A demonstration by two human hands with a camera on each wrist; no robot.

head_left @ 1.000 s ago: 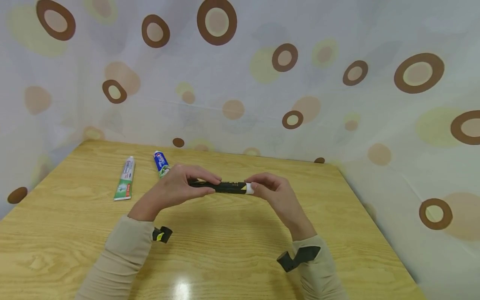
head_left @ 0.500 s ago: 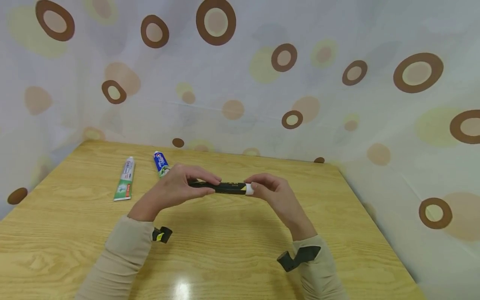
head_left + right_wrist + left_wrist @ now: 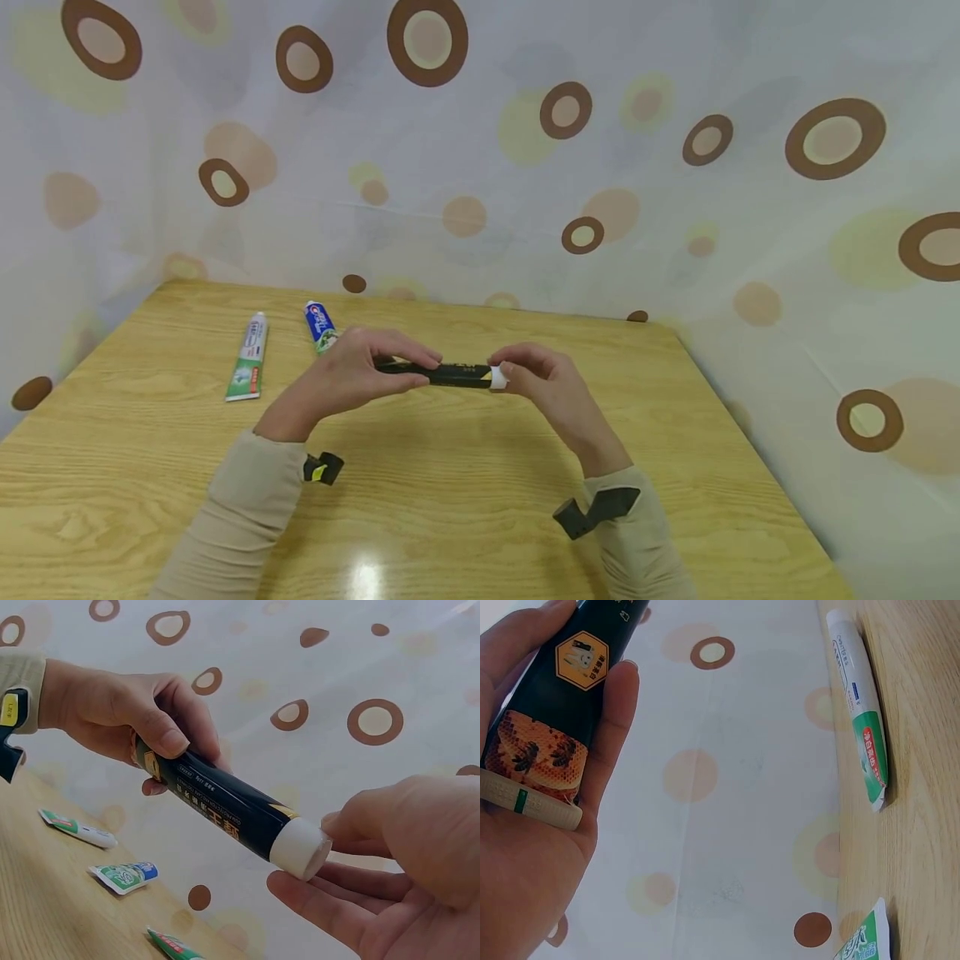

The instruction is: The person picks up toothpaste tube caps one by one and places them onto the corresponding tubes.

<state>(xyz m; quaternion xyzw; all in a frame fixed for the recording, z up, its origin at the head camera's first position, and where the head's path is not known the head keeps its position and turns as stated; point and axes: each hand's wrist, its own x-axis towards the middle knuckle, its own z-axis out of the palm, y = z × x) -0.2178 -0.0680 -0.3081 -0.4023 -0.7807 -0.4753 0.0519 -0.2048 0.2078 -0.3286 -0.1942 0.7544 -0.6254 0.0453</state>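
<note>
Grip unchanged over the last second: the left hand [image 3: 347,375] holds the dark tube [image 3: 461,376]; the right hand [image 3: 552,385] pinches its white cap [image 3: 498,378], still on.

At the centre of the head view, we cannot see one end of the black tube [image 3: 461,375] behind the left hand [image 3: 348,375], which also hides the lower part of the blue tube [image 3: 319,323]; the black tube's print is too small for us to read. The right wrist view crops the right hand [image 3: 427,840] at right and a green tube [image 3: 172,945] at lower left.
</note>
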